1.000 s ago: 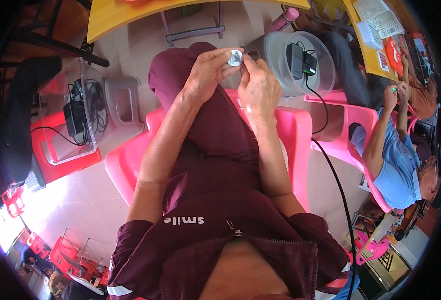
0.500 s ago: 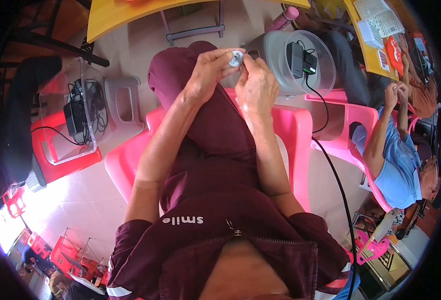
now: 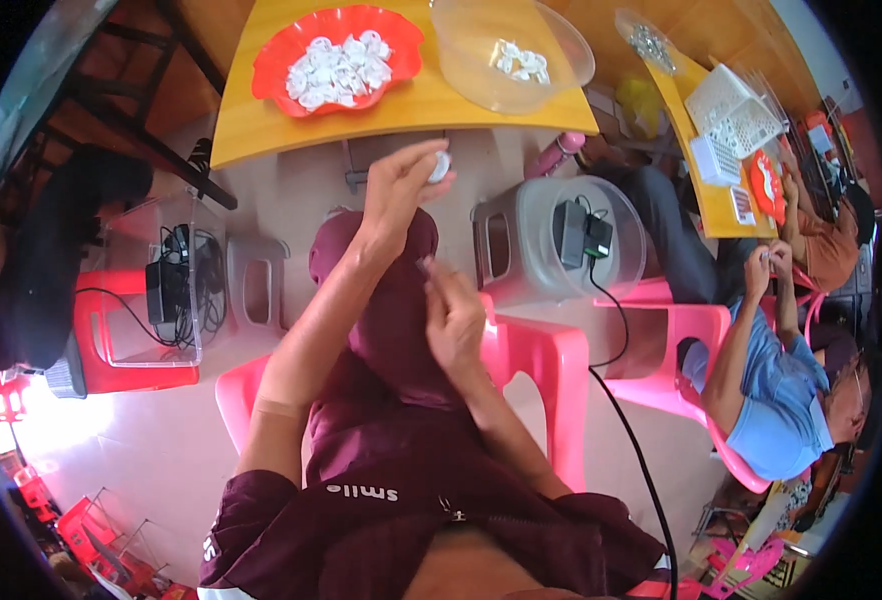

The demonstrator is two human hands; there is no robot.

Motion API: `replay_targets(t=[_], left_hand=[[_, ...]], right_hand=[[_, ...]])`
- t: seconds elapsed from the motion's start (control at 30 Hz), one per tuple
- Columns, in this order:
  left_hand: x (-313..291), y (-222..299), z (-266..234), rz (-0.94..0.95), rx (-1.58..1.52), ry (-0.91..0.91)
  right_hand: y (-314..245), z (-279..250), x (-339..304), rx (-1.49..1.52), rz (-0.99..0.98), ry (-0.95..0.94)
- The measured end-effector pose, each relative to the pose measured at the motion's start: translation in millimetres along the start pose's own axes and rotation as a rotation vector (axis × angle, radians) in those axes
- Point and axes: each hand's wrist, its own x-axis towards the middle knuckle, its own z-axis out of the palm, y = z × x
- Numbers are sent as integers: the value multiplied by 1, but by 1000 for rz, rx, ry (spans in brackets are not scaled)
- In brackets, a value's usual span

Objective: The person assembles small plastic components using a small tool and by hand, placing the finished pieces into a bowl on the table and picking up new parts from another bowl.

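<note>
My left hand (image 3: pixel 393 205) is raised in front of the yellow table (image 3: pixel 261 145). Between its thumb and fingers is a small round white plastic piece (image 3: pixel 441 167) with a greyish face. Closer to my body, over my dark red trousers, is my right hand (image 3: pixel 453 322), apart from the left. Its thumb and forefinger come together in a pinch; what they hold, if anything, is too small to make out. On the table a red scalloped bowl (image 3: pixel 411 45) is heaped with similar white pieces (image 3: pixel 336 72). Beside it a clear round basin (image 3: pixel 466 70) contains several more.
A grey stool (image 3: pixel 506 240) at right bears a clear tub (image 3: pixel 633 240) with black power adapters (image 3: pixel 568 235); a black cable (image 3: pixel 641 450) runs down from it. At left a clear box (image 3: pixel 126 350) sits on a red stool. A co-worker in blue (image 3: pixel 771 410) sits at right.
My hands have parted: the left moved ahead toward the table with the white piece, the right drew back toward my body. The view has tilted up, bringing the bowl and basin into sight.
</note>
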Motion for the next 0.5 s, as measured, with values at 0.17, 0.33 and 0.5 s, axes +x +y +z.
replay_targets(t=[0.17, 0.33, 0.5], left_hand=[[79, 61, 48, 361, 158, -55], [150, 80, 88, 584, 694, -44], [148, 94, 53, 736, 843, 29]], right_hand=[[-8, 14, -12, -159, -109, -63], [-3, 15, -9, -175, -101, -59], [1, 13, -4, -156, -86, -36]])
